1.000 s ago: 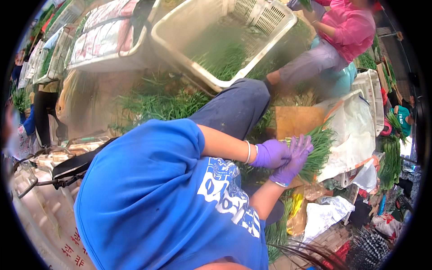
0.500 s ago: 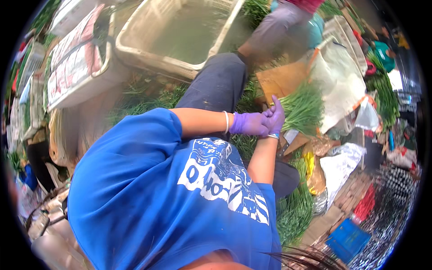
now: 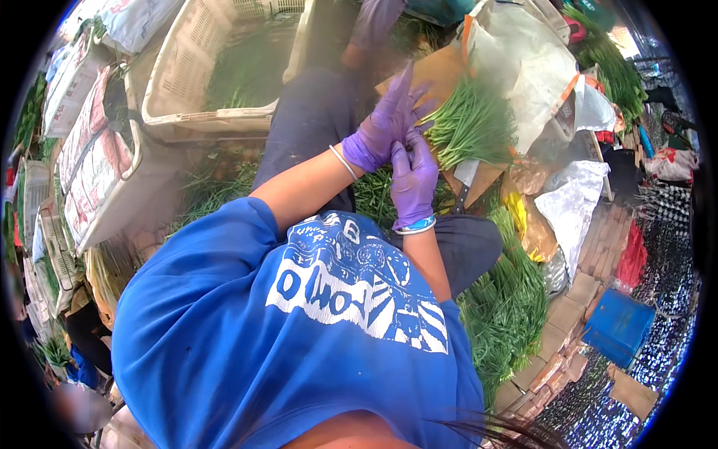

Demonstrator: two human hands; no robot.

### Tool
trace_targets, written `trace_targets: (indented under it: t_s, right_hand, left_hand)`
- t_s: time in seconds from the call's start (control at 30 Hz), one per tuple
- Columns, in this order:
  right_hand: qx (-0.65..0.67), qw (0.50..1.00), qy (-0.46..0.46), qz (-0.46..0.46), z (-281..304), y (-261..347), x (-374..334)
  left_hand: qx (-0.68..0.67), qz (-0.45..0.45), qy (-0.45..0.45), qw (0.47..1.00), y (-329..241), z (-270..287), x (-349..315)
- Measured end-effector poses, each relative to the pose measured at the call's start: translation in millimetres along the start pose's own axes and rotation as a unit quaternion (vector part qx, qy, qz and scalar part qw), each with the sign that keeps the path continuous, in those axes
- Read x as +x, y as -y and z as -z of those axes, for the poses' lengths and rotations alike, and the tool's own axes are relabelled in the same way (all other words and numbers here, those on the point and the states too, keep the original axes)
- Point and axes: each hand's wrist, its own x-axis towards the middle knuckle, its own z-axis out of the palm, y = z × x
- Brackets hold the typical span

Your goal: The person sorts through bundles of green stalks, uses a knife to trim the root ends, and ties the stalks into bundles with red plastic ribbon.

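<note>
Both my hands wear purple gloves and meet in front of my chest. My left hand (image 3: 380,129) is raised with its fingers stretched out, a white band round its wrist. Against its palm side, my right hand (image 3: 416,179) has curled fingers; whatever they pinch, if anything, is too small to make out. A blue-and-white band circles the right wrist. Just beyond my hands lies a bunch of long green stalks, like chives (image 3: 470,123), on a brown board (image 3: 437,75). A knife (image 3: 464,173) with a dark handle rests beside the bunch, near my right hand.
A white plastic crate (image 3: 206,120) holding greens stands ahead on the left, another crate (image 3: 112,194) beside it. Loose green stalks (image 3: 508,307) pile up by my right knee. Beyond are a white sack (image 3: 516,60), plastic bags (image 3: 572,209) and a blue box (image 3: 619,327). Another person's leg (image 3: 374,22) shows ahead.
My left hand has left the right wrist and risen, fingers now stretched out. My right hand's fingers have gone from pointing up to curled. The view has shifted, so the surroundings sit differently.
</note>
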Motion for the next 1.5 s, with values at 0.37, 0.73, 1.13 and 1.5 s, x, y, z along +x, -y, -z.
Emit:
trace_targets:
  t_s: [0.37,0.73,1.13,1.5]
  right_hand:
    - [0.328,0.877,0.119,-0.331,12,-3,-25]
    - [0.201,0.952,-0.094,-0.213,5,-45,-30]
    - [-0.406,0.906,-0.059,0.107,19,-50,-10]
    - [-0.313,0.946,-0.003,0.079,19,-56,-14]
  left_hand:
    - [0.137,0.125,-0.186,0.965,13,10,-7]
    - [0.865,-0.065,0.056,0.494,11,39,8]
    - [0.86,0.201,0.054,0.466,43,36,2]
    - [0.872,0.275,0.107,0.391,49,47,-7]
